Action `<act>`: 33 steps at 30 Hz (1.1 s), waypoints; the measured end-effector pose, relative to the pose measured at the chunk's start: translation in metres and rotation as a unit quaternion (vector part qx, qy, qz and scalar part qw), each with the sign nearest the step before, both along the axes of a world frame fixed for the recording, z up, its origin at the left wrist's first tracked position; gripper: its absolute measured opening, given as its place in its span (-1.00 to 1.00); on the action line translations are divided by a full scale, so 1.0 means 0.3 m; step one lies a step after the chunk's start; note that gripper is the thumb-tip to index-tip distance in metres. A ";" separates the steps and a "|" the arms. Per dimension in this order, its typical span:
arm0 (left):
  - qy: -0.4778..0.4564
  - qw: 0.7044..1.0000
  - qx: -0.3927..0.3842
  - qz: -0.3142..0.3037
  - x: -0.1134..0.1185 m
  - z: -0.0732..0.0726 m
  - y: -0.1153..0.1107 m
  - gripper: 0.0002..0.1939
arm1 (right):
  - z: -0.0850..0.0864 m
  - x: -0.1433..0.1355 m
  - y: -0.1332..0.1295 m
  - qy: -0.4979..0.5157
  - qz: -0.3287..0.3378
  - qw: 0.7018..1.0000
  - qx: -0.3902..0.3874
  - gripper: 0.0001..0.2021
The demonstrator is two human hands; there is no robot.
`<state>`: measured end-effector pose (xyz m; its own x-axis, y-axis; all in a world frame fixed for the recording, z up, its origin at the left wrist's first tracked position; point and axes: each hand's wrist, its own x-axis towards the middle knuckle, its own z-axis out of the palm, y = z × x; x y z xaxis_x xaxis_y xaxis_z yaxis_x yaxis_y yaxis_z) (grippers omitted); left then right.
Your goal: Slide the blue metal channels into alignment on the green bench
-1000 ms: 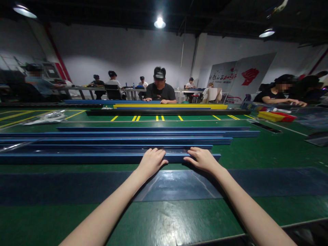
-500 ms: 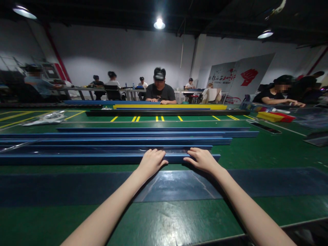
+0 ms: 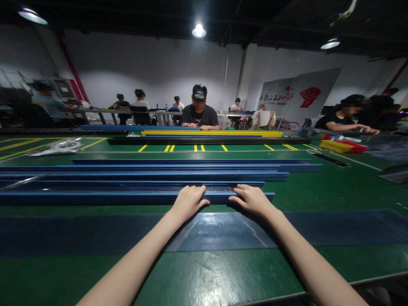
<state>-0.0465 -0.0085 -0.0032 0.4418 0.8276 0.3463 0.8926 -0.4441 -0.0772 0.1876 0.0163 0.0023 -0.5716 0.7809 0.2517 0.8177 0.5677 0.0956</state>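
My left hand (image 3: 190, 199) rests over the near edge of a long blue channel-shaped strip (image 3: 95, 198). Its fingers curl over the rim, with the thumb along the front wall. To the right, my right hand (image 3: 250, 198) grips the same strip close to its right end, fingers bent over the edge and thumb pointing left. The fingertips of both hands are partly hidden inside the channel. Between my forearms and under them lies a flat, see-through plastic strip (image 3: 223, 229), stretching across the green tabletop (image 3: 204, 276).
Several more blue strips (image 3: 197, 175) lie parallel beyond my hands. Farther back are a yellow strip (image 3: 210, 133) and a black strip (image 3: 191, 140). A phone-like dark slab (image 3: 331, 160) and a yellow tray (image 3: 334, 145) are at right. A co-worker (image 3: 199, 112) sits opposite.
Both hands keep the same place on the blue strip. The whole view has shifted very slightly; nothing else visibly differs.
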 end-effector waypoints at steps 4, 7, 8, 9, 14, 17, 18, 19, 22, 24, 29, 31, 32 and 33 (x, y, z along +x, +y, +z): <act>-0.013 1.000 -0.002 0.023 0.003 0.004 -0.002 -0.66 | 0.000 0.001 0.000 0.003 0.001 1.000 0.000 -0.61; -0.017 0.999 -0.005 0.033 0.005 0.006 -0.005 -0.66 | 0.000 0.002 0.000 0.004 0.002 1.000 0.000 -0.61; -0.017 0.999 -0.005 0.036 0.005 0.007 -0.006 -0.65 | 0.000 0.002 0.000 0.003 0.003 1.000 0.001 -0.60; -0.017 0.999 -0.005 0.038 0.005 0.007 -0.006 -0.65 | 0.000 0.002 0.000 0.002 0.003 1.000 0.002 -0.60; -0.015 0.999 -0.006 0.038 0.005 0.010 -0.006 -0.67 | 0.000 0.000 -0.001 -0.003 0.000 1.000 0.002 -0.60; -0.013 0.999 -0.004 0.041 0.008 0.012 -0.006 -0.67 | 0.002 -0.001 -0.002 -0.002 -0.005 1.000 -0.001 -0.61; -0.013 0.999 -0.003 0.042 0.009 0.012 -0.006 -0.67 | 0.004 -0.001 -0.002 -0.001 -0.005 1.000 -0.002 -0.62; -0.013 0.999 -0.003 0.043 0.009 0.013 -0.006 -0.67 | 0.006 -0.002 -0.004 0.000 -0.004 1.000 -0.002 -0.63; -0.012 0.999 -0.005 0.046 0.011 0.015 -0.009 -0.67 | 0.013 -0.012 -0.012 0.014 0.006 1.000 0.001 -0.67; -0.011 0.999 -0.005 0.044 0.010 0.014 -0.010 -0.67 | 0.014 -0.026 -0.020 0.029 0.020 0.999 0.007 -0.71; -0.011 0.999 0.003 0.039 0.009 0.006 -0.007 -0.66 | -0.004 -0.075 -0.027 0.053 0.057 0.996 0.041 -0.76; -0.011 0.999 0.006 0.039 0.010 0.003 -0.005 -0.65 | -0.015 -0.088 -0.025 0.058 0.066 0.994 0.058 -0.78; -0.010 0.999 0.007 0.039 0.010 0.001 -0.004 -0.65 | -0.019 -0.092 -0.023 0.062 0.070 0.994 0.065 -0.79; -0.009 0.999 0.008 0.038 0.009 0.001 -0.003 -0.66 | -0.022 -0.094 -0.022 0.065 0.073 0.993 0.070 -0.79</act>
